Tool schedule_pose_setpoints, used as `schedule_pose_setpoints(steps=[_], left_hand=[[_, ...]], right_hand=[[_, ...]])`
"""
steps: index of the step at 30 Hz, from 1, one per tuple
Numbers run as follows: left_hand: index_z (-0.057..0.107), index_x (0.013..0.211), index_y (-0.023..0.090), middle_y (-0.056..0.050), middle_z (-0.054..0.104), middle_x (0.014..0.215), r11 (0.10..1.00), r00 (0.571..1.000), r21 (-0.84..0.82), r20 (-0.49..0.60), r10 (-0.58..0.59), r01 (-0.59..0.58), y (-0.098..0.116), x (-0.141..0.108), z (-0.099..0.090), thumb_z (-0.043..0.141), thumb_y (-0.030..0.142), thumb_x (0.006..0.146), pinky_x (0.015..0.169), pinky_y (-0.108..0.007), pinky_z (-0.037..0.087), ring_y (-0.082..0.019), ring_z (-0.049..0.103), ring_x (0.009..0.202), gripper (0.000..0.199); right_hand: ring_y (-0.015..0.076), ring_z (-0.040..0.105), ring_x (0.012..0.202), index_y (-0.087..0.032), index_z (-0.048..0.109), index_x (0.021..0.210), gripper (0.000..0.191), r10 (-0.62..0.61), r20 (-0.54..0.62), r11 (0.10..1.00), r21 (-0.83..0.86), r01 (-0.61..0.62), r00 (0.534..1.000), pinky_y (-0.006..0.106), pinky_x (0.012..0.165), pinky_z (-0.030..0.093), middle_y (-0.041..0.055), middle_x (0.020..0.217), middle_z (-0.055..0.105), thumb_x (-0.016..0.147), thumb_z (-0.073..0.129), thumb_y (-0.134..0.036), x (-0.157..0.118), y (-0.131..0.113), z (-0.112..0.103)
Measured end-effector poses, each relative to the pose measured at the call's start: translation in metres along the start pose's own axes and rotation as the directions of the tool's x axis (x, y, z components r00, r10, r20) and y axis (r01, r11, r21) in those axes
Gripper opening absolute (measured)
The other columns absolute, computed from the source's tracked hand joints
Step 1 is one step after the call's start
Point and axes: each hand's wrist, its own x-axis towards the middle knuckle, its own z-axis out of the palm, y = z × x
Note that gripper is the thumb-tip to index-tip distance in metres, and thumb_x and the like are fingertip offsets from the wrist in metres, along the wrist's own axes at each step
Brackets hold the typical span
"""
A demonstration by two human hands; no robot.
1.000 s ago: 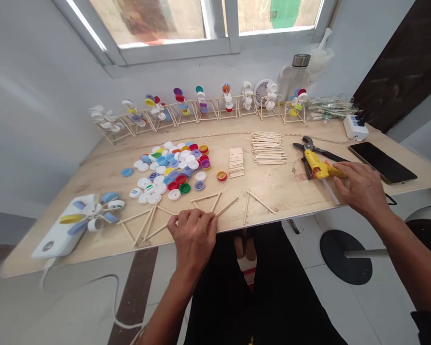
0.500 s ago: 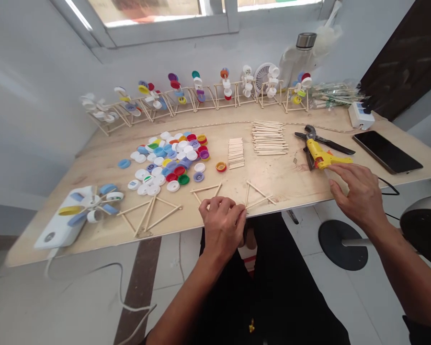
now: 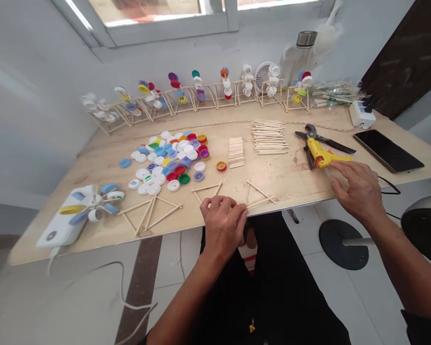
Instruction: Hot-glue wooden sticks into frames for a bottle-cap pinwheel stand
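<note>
My left hand (image 3: 223,225) rests at the table's front edge, its fingers curled and pressed down where a stick triangle (image 3: 260,192) meets them. The sticks of another triangle (image 3: 206,188) run under the same fingers, so its near corner is hidden. On the right, a yellow glue gun (image 3: 319,154) lies on the table against dark-handled pliers (image 3: 332,143). My right hand (image 3: 359,191) is at the gun's near end, fingers stretched out and thumb apart; the fingertips are at or touching it. Farther left lie more joined stick triangles (image 3: 149,215).
Colourful bottle caps (image 3: 172,160) lie left of centre, beside short sticks (image 3: 236,153) and longer sticks (image 3: 270,138). A row of stick frames with cap wheels (image 3: 201,98) stands along the wall. A cap wheel (image 3: 95,203) sits on a white power bank (image 3: 59,232). A phone (image 3: 388,151) lies right.
Almost nothing differs. Both hands keep their places, with only a very slight shift of the view and of the right hand's fingers.
</note>
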Motion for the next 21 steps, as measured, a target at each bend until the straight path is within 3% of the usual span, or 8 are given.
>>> schedule_pose_setpoints(steps=[21], left_hand=[[0.068, 0.087, 0.023, -0.003, 0.066, 0.076, 0.996, 0.998, -0.074, 0.034, -0.054, 0.056, -0.0015, -0.0065, -0.0026, 0.059, 0.023, 0.083, 0.083, -0.04, 0.03, -0.02, 0.055, 0.082, 0.009]], right_hand=[[0.0269, 0.058, 0.099, -0.017, 0.063, 0.109, 0.031, -0.045, -0.079, 0.997, -0.066, 0.04, 0.996, 0.038, 0.082, 0.041, 0.0122, 0.109, 0.066, 0.085, 0.047, -0.028, 0.001, 0.0079, 0.0079]])
